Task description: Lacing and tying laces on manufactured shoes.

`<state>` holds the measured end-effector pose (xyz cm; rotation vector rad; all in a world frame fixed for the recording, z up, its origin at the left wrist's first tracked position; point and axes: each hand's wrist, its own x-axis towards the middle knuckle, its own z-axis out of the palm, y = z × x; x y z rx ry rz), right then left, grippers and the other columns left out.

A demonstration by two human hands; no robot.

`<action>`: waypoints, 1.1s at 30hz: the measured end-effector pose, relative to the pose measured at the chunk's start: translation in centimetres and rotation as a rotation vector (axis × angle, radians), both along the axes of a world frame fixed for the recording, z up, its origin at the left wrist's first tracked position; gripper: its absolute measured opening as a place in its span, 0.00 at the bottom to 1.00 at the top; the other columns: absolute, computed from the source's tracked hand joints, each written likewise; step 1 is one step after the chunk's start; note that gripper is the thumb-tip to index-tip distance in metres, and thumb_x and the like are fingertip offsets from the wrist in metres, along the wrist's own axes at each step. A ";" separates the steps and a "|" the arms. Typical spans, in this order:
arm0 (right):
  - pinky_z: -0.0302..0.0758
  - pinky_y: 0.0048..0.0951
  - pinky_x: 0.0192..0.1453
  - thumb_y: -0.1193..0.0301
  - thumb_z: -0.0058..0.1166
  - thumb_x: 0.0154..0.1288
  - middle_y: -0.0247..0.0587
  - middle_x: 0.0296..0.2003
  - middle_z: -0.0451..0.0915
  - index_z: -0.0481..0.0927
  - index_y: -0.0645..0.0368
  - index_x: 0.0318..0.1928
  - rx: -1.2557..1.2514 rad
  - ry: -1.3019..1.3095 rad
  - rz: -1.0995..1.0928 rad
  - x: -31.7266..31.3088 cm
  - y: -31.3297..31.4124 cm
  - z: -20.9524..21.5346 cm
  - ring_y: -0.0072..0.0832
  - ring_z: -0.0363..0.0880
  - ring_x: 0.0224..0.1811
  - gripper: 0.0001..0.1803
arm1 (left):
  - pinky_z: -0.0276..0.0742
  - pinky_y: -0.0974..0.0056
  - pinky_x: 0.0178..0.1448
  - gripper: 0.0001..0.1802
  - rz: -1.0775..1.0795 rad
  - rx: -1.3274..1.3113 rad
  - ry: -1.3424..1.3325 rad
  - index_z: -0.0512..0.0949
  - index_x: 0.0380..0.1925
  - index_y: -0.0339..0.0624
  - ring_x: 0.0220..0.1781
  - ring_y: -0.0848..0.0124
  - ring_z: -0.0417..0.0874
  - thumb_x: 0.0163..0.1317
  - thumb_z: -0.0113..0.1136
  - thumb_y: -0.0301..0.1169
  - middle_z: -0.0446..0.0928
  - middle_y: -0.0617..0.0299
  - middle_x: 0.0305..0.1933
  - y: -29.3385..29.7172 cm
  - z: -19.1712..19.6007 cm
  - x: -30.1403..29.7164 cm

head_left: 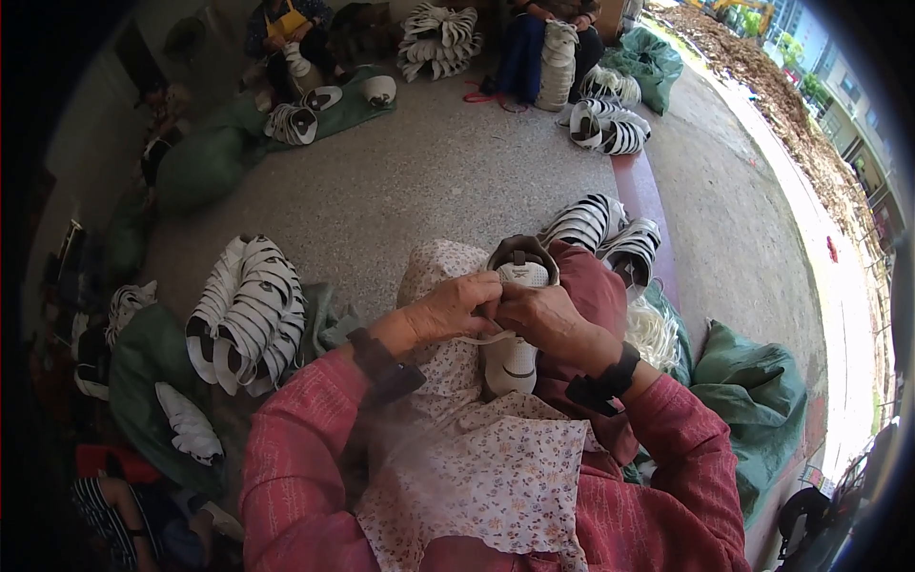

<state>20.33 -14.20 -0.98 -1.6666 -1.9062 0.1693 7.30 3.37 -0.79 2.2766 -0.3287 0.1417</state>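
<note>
A white shoe upper [511, 366] with a brown-lined collar and a pale tongue stands between my knees, on a flower-patterned apron [505, 467]. My left hand [451, 310] is closed, its fingertips pinching at the upper's left edge below the collar. Across the lacing area, my right hand [547, 322] is closed too, its fingers curled against the left fingertips. A thin pale shoelace [484, 339] comes out from under the right hand and runs left. The fingertips hide the eyelets there. Dark bands circle both wrists.
Nested shoe uppers [255, 315] stand at my left by a green sack [157, 381]; more uppers [586, 221] lie beyond my right knee. White laces [653, 329] hang beside another green sack [748, 381]. Across the floor, seated people handle uppers near a far stack [438, 43].
</note>
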 end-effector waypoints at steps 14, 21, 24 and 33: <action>0.81 0.39 0.51 0.68 0.45 0.76 0.46 0.47 0.80 0.77 0.63 0.47 -0.170 1.689 -0.074 6.3 -3.3 5.2 0.40 0.82 0.52 0.11 | 0.73 0.62 0.54 0.17 0.173 -0.221 0.312 0.86 0.26 0.40 0.50 0.66 0.76 0.50 0.78 0.43 0.72 0.63 0.41 -2.0 -0.1 0.8; 0.78 0.48 0.62 0.77 0.48 0.74 0.45 0.35 0.78 0.73 0.66 0.41 0.614 1.955 -0.505 20.6 -9.4 5.6 0.35 0.80 0.36 0.04 | 0.70 0.66 0.54 0.12 0.096 -0.361 0.477 0.86 0.26 0.42 0.49 0.70 0.73 0.46 0.81 0.34 0.70 0.67 0.41 -0.9 0.9 0.4; 0.82 0.40 0.55 0.79 0.48 0.73 0.45 0.33 0.75 0.69 0.70 0.43 0.924 1.917 -0.769 30.6 -17.3 6.0 0.35 0.78 0.31 0.05 | 0.68 0.69 0.52 0.13 0.075 -0.356 0.470 0.87 0.27 0.45 0.46 0.73 0.71 0.48 0.81 0.38 0.68 0.69 0.40 -1.1 0.9 0.5; 0.83 0.28 0.45 0.78 0.49 0.74 0.48 0.39 0.79 0.73 0.71 0.46 0.956 1.795 -0.438 28.5 -27.1 3.3 0.32 0.80 0.36 0.07 | 0.76 0.63 0.47 0.14 0.249 0.144 0.127 0.84 0.36 0.44 0.42 0.67 0.79 0.53 0.76 0.36 0.74 0.62 0.37 -3.4 1.2 -0.8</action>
